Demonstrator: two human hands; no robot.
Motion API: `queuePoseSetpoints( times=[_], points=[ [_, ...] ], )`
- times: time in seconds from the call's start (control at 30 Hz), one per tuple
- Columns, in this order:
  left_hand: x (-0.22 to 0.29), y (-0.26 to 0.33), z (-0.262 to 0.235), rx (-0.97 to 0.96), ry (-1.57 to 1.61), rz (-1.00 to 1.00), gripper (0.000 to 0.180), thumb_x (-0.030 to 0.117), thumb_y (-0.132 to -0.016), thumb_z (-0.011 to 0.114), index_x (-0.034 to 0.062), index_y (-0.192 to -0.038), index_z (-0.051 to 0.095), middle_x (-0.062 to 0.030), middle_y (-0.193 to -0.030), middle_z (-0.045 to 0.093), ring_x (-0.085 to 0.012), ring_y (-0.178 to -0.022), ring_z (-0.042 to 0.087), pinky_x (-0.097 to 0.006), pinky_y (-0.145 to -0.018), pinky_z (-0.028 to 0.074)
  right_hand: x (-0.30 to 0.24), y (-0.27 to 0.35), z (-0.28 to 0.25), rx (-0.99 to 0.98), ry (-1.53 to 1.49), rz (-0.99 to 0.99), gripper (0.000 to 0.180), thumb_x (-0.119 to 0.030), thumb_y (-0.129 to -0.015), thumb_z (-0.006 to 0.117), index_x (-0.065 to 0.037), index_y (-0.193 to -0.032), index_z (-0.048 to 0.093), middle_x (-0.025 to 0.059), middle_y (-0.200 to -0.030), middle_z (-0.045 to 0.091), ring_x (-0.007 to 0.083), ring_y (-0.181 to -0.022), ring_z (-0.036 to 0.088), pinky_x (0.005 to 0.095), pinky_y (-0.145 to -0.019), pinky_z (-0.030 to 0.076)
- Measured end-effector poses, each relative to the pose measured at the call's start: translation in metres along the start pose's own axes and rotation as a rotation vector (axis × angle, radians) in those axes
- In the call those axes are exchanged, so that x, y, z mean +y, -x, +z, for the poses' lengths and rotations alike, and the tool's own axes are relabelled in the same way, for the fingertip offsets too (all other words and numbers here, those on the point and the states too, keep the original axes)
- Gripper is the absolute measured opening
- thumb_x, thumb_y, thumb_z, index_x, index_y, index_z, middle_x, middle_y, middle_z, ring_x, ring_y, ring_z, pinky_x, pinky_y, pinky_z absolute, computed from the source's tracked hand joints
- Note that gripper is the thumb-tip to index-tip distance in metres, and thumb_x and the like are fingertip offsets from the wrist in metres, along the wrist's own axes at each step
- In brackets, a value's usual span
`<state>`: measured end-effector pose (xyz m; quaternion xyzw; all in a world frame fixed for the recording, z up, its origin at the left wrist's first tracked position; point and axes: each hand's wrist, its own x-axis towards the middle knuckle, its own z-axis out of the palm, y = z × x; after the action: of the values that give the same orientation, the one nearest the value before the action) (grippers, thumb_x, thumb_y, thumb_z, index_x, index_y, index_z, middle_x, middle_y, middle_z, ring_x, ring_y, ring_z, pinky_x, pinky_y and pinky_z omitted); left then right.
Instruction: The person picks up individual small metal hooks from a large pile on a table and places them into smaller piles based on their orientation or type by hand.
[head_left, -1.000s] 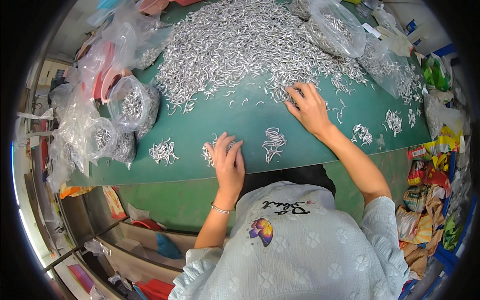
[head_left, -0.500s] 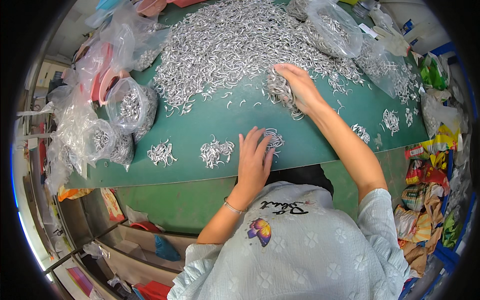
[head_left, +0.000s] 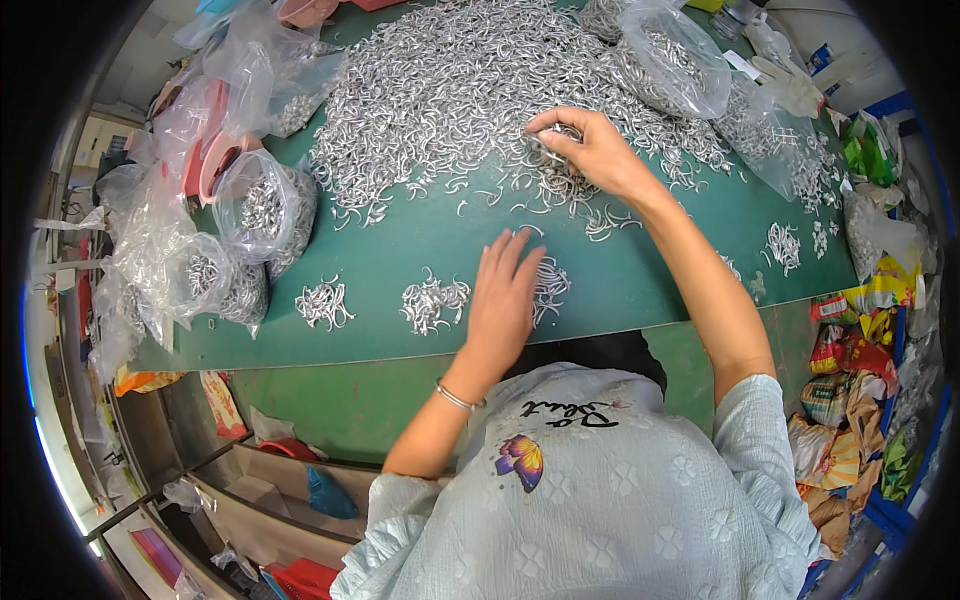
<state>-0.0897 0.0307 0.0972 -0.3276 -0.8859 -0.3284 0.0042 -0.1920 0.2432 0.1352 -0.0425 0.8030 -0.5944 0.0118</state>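
Note:
A big heap of small silvery curved metal pieces (head_left: 450, 80) covers the far middle of the green table (head_left: 400, 245). At its near edge my right hand (head_left: 605, 160) curls thumb and fingers round a clump of these pieces, partly hidden under the palm. My left hand (head_left: 502, 305) lies nearer to me, fingers stretched out, its thumb side against a small pile of the pieces (head_left: 550, 287). A loose piece shows just beyond its fingertips. Left of that hand are two more small piles, one close by (head_left: 434, 303) and one farther off (head_left: 324, 303).
Clear plastic bags of the pieces (head_left: 265, 210) stand at the left, near pink plastic containers (head_left: 212, 165). Another filled bag (head_left: 670, 60) lies at the far right. More small piles (head_left: 782, 246) sit along the right side. Colourful packages (head_left: 840, 390) are stacked beyond the table's right edge.
My right hand has moved slightly up and left onto the heap's edge with its clump, and pieces now lie scattered below it. My left hand has shifted a little, fingers pointing farther up.

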Motion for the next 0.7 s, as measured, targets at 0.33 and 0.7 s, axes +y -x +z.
queuePoseSetpoints(
  times=[0.33, 0.7],
  points=[
    [-0.052, -0.049, -0.007, -0.051, -0.159, 0.174, 0.023, 0.000, -0.083, 0.059, 0.0055, -0.106, 0.064, -0.0106, -0.114, 0.057, -0.0301, -0.103, 0.053, -0.039, -0.084, 0.043, 0.022, 0.058, -0.024, -0.144, 0.854, -0.203, 0.074, -0.027, -0.065, 0.084, -0.018, -0.132, 0.054, 0.0103, -0.144, 0.040, 0.0354, -0.134, 0.034, 0.0506, -0.109, 0.030],
    [-0.054, -0.045, -0.033, 0.097, -0.218, -0.053, 0.026, 0.005, -0.087, 0.057, 0.0032, -0.113, 0.057, -0.0143, -0.110, 0.055, -0.0314, -0.099, 0.053, -0.041, -0.083, 0.042, 0.069, 0.029, -0.001, 0.129, 0.982, -0.382, 0.063, -0.049, -0.075, 0.074, -0.019, -0.126, 0.055, 0.0110, -0.140, 0.041, 0.0368, -0.137, 0.027, 0.0583, -0.105, 0.025]
  ],
)
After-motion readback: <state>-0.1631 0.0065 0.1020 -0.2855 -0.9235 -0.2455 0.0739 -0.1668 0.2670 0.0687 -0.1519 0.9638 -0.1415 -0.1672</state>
